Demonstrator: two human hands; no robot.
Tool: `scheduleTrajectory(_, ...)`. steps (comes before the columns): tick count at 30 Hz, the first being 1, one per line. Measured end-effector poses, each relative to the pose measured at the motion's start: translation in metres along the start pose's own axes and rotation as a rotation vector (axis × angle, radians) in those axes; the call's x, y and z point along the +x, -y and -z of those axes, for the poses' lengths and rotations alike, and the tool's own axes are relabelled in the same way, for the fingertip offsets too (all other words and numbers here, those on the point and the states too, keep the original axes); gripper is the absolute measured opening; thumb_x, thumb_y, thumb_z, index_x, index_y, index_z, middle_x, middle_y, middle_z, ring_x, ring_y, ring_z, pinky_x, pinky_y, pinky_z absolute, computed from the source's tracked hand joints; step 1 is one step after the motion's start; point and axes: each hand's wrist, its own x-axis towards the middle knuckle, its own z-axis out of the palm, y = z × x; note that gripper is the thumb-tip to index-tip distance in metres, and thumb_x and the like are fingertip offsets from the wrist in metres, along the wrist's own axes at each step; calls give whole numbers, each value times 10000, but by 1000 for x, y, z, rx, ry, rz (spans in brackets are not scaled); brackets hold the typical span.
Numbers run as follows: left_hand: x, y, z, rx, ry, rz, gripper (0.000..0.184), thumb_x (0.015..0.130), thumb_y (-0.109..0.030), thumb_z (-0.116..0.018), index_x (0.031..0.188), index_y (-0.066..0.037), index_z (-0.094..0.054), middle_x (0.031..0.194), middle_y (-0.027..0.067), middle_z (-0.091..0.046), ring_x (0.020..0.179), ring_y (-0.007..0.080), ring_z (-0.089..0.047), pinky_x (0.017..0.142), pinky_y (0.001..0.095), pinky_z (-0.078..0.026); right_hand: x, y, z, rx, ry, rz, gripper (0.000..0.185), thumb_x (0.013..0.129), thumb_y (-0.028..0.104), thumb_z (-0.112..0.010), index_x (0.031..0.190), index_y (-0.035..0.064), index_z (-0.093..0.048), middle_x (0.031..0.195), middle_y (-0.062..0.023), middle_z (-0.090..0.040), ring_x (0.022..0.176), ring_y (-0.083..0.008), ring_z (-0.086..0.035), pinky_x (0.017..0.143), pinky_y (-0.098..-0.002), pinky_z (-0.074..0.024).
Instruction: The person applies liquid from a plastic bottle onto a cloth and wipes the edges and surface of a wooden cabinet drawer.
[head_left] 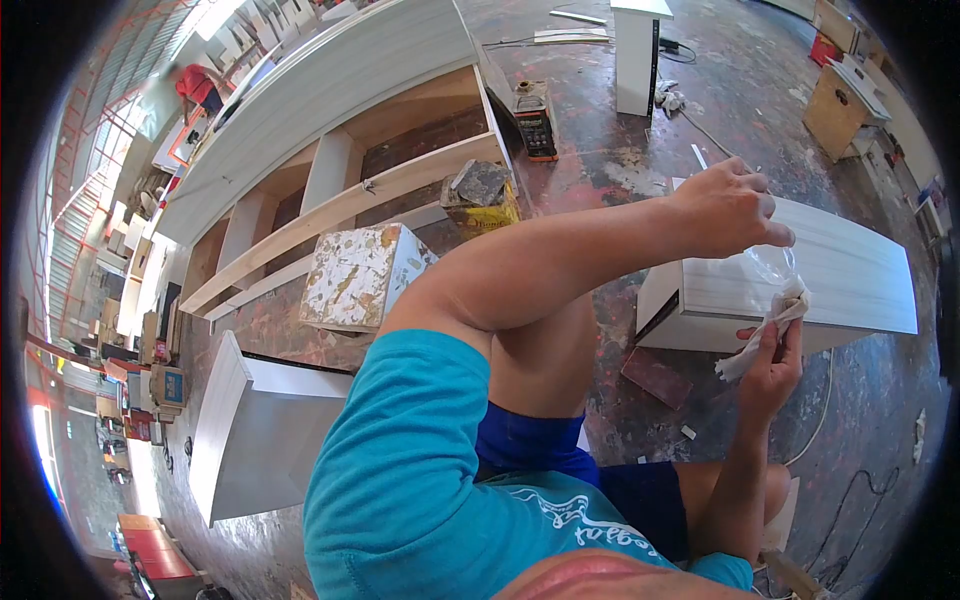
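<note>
My left hand (pixel 728 212) reaches across from the left, its fingers closed at the top of some clear, crinkled plastic (pixel 768 262). Whether this is a bag or a small bottle I cannot tell. Just below it, my right hand (pixel 775 372) grips a crumpled whitish rag (pixel 790 303), one end of which hangs down beside the fingers. The plastic and the rag meet or overlap between the hands. Behind and under them lies a long white wood-grain cabinet box (pixel 850 262) on the floor.
A large open cabinet frame (pixel 330 190) lies at upper left. Near it are a paint-spattered box (pixel 355 275), a yellow tin (pixel 480 205) and a dark can (pixel 535 120). A white panel unit (pixel 270 430) stands left. A cable (pixel 828 400) runs along the floor. Another person (pixel 198 85) is far off.
</note>
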Motion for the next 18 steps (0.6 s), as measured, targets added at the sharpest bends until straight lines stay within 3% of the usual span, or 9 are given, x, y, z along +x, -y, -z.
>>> scheduleTrajectory(5,-1,0,-1,-12,-10,0,362,886,-175,-685,1208,-339,-691,948,-8,-719,1051,224,-683,921,414,-511,-1,5,-1,16,8,-7,475,1077,165,-551,1483,-63,-462,891,-81,-716,784,-103,-656,697,-253,-510)
scheduleTrajectory(8,-1,0,-2,-16,-23,-4,359,892,-168,-678,1208,-337,-692,951,-7,-721,1051,226,-684,925,419,-512,0,2,0,16,25,7,493,1073,119,-531,1509,-83,-423,976,-120,-723,841,-131,-679,743,-263,-524)
scheduleTrajectory(18,0,0,-1,-19,-6,-1,388,867,-180,-725,1223,-331,-695,968,-7,-728,1062,225,-682,932,414,-515,-1,12,-2,-20,28,-20,481,1077,154,-536,1495,-65,-449,878,-81,-720,801,-105,-648,730,-256,-502)
